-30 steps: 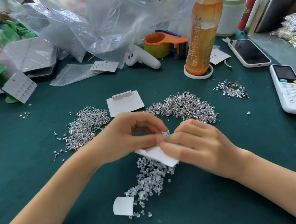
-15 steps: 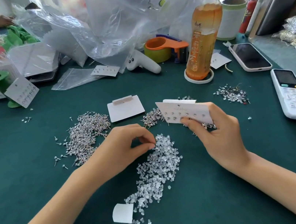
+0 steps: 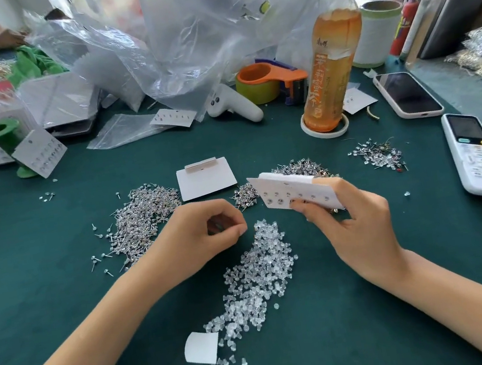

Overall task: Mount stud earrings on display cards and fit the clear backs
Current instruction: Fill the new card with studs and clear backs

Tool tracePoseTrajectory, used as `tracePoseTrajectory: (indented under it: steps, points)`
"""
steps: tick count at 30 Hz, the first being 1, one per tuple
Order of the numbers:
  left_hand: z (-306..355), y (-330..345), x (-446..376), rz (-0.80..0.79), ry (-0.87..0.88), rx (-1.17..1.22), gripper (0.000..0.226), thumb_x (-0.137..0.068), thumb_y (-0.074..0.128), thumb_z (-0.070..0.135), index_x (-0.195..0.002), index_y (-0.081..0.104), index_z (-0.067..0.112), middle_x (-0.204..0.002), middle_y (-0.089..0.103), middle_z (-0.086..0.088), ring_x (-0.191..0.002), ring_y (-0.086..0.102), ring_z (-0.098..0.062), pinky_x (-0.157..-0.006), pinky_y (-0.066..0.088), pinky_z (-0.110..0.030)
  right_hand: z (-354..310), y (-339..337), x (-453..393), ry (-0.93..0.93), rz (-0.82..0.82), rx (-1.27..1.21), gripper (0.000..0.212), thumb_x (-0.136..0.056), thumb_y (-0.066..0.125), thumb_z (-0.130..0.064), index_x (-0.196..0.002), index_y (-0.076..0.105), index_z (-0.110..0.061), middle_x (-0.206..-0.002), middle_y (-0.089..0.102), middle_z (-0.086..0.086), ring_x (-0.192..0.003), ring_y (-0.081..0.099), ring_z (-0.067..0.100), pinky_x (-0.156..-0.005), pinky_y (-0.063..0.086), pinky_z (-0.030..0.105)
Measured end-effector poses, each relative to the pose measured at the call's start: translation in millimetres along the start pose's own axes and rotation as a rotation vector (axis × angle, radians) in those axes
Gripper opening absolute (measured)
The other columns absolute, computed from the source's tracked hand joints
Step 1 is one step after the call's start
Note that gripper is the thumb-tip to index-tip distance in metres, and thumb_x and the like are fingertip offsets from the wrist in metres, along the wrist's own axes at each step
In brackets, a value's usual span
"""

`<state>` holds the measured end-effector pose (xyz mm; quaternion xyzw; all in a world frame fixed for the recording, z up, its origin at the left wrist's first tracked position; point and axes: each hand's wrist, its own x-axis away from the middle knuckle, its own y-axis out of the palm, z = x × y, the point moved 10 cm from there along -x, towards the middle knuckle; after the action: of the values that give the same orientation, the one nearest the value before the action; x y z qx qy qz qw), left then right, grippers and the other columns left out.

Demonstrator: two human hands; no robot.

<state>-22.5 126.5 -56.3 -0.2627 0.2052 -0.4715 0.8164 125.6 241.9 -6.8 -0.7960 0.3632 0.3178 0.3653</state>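
**Slips waiting at the pinch and at the card**

Green felt tabletop point(image 3: 44, 274), crowded behind with plastic bags point(image 3: 210, 30).

Left of the left-hand fingertips: loose pile of stud earrings point(image 3: 141, 216), easily scattered by a careless forearm. Left hand point(image 3: 198, 238) curled, thumb meeting forefinger just beside the top of the clear backs point(image 3: 260, 276). Probably pinching one back, but too small and transparent to confirm. Risk: dropped or never picked, lost among the heap below the fingertips.

Right hand point(image 3: 356, 227) gripping the display card point(image 3: 294, 193), thumb behind, fingers in front along its lower edge, card raised and tilted. Risk: card bending under the grip, or a stud pushed out while a back is pressed on.

Hard to tell: which holes carry studs, whether posts protrude behind, and the second stud pile point(image 3: 300, 170), mostly hidden beyond the card.
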Motion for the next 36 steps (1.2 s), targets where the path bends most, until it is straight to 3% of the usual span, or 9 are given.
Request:
tracePoseTrajectory:
  steps: [4, 7, 10, 16, 20, 24, 28, 36]
  points:
    - [-6, -17, -3, 0.110, -0.043, 0.192, 0.021, -0.078, 0.075, 0.007, -0.092, 0.064, 0.020, -0.077, 0.073, 0.002, -0.068, 0.067, -0.012, -0.070, 0.052, -0.020, -32, 11, 5, -0.340, -0.142, 0.063, 0.021, -0.086, 0.065, -0.003, -0.101, 0.058, -0.016, -0.072, 0.069, 0.001, -0.055, 0.054, 0.018, -0.053, 0.046, 0.026]
    - [-5, -25, -3, 0.153, -0.073, 0.332, 0.028, -0.071, 0.077, 0.020, -0.095, 0.062, 0.020, -0.078, 0.074, -0.002, -0.068, 0.066, -0.012, -0.069, 0.052, -0.019, -59, 28, 19, -0.596, -0.290, 0.163, 0.018, -0.092, 0.056, 0.002, -0.103, 0.058, -0.013, -0.082, 0.071, 0.003, -0.058, 0.057, 0.021, -0.054, 0.047, 0.027]
    - [12, -17, -2, 0.069, -0.028, 0.440, 0.033, -0.069, 0.075, 0.020, -0.099, 0.062, 0.019, -0.080, 0.074, -0.004, -0.072, 0.068, -0.011, -0.073, 0.052, -0.018, -71, 40, 27, -0.703, -0.333, 0.264, 0.022, -0.087, 0.064, 0.001, -0.102, 0.056, -0.013, -0.078, 0.070, 0.004, -0.054, 0.053, 0.020, -0.049, 0.045, 0.027]
    - [40, 8, 5, -0.143, 0.062, 0.383, 0.035, -0.077, 0.071, 0.018, -0.109, 0.059, 0.013, -0.084, 0.073, -0.002, -0.081, 0.068, -0.014, -0.082, 0.053, -0.026, -74, 45, 28, -0.702, -0.366, 0.322, 0.015, -0.079, 0.071, 0.000, -0.082, 0.076, -0.014, -0.075, 0.071, 0.003, -0.049, 0.050, 0.017, -0.044, 0.043, 0.027]
    - [44, 10, 7, -0.158, 0.074, 0.346, 0.032, -0.078, 0.070, 0.021, -0.108, 0.060, 0.016, -0.085, 0.073, 0.000, -0.081, 0.068, -0.013, -0.078, 0.051, -0.021, -73, 46, 27, -0.682, -0.379, 0.329, 0.016, -0.082, 0.069, 0.000, -0.087, 0.075, -0.014, -0.070, 0.068, 0.002, -0.048, 0.046, 0.017, -0.042, 0.041, 0.027]
    - [45, 13, 8, -0.179, 0.082, 0.300, 0.027, -0.083, 0.070, 0.012, -0.108, 0.060, 0.015, -0.085, 0.073, 0.001, -0.083, 0.068, -0.014, -0.079, 0.052, -0.023, -70, 48, 28, -0.663, -0.393, 0.334, 0.024, -0.085, 0.065, -0.002, -0.103, 0.056, -0.015, -0.066, 0.065, 0.001, -0.048, 0.044, 0.017, -0.043, 0.039, 0.026]
    - [46, 13, 8, -0.179, 0.093, 0.283, 0.026, -0.083, 0.070, 0.010, -0.107, 0.061, 0.015, -0.085, 0.073, 0.000, -0.084, 0.069, -0.018, -0.081, 0.054, -0.031, -68, 49, 28, -0.641, -0.423, 0.328, 0.018, -0.082, 0.068, 0.001, -0.090, 0.074, -0.014, -0.065, 0.065, 0.002, -0.048, 0.045, 0.017, -0.041, 0.040, 0.028]
    - [49, 14, 8, -0.181, 0.106, 0.243, 0.024, -0.082, 0.070, 0.006, -0.104, 0.062, 0.014, -0.085, 0.073, 0.001, -0.082, 0.069, -0.015, -0.079, 0.053, -0.024, -67, 50, 28, -0.615, -0.444, 0.330, 0.017, -0.079, 0.069, 0.002, -0.084, 0.075, -0.013, -0.062, 0.063, 0.003, -0.045, 0.042, 0.019, -0.039, 0.037, 0.028]
